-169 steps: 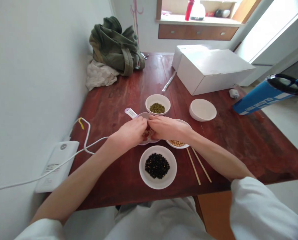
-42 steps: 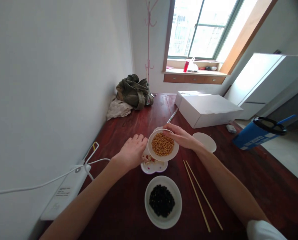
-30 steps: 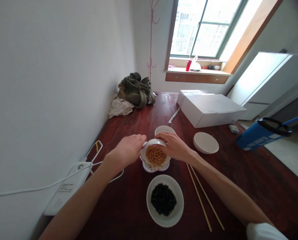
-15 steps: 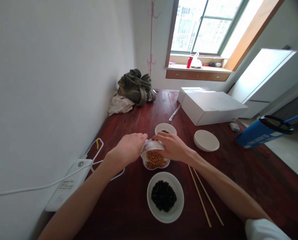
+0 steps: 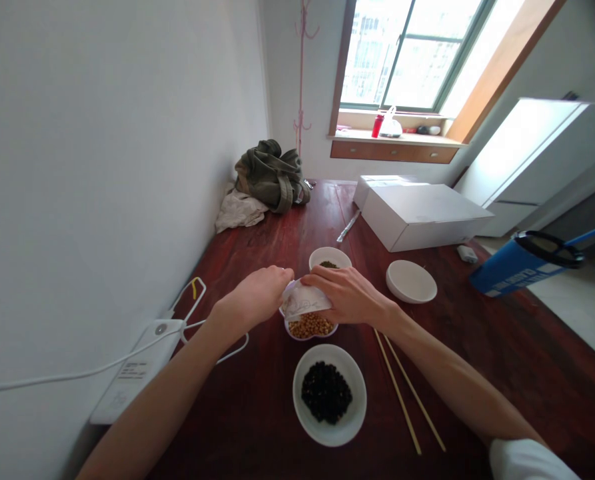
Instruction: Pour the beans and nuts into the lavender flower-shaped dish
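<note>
My right hand [image 5: 350,297] grips a small white bowl [image 5: 304,300], tipped steeply so its underside faces me. Yellow soybeans [image 5: 311,325] lie heaped in a scalloped white dish [image 5: 297,333] right below it. My left hand [image 5: 254,300] rests at the left edge of that dish; whether it holds the dish or its handle is hidden. A white bowl of black beans [image 5: 329,393] stands nearest me. Beyond the hands stands a white bowl of green beans [image 5: 330,258].
An empty white bowl [image 5: 411,281] and two wooden chopsticks [image 5: 408,401] lie right of the hands on the dark red table [image 5: 477,347]. White boxes [image 5: 422,213], a green bag [image 5: 272,175], a blue cylinder [image 5: 522,267] and a white device with cable [image 5: 132,373] ring the table.
My right hand lifted the bowl of soybeans, brought it over the scalloped dish and tipped it further; the soybeans have dropped into the dish. The camera view rose.
</note>
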